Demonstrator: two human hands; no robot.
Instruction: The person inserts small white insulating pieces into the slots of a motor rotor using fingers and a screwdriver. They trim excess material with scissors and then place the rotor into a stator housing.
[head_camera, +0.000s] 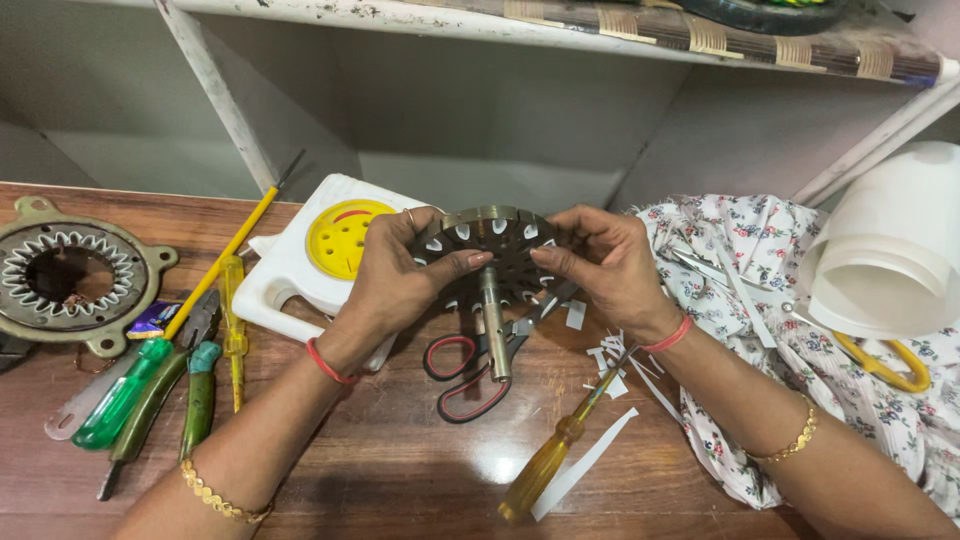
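Observation:
My left hand (400, 275) and my right hand (605, 265) both grip a round dark metal motor core (497, 240) with slots around its rim, lined with white paper. Its steel shaft (494, 325) points toward me. I hold it upright above the wooden table (400, 450), thumbs on its front face. Under it lie red-handled scissors (462, 375).
White paper strips (585, 462) and a yellow-handled screwdriver (545, 460) lie in front. At left are a round metal motor housing (70, 275), green-handled pliers (195, 390), green and yellow screwdrivers, and a white plastic case with a yellow disc (335, 240). A floral cloth (760, 290) and a white paper roll (890, 250) sit at right.

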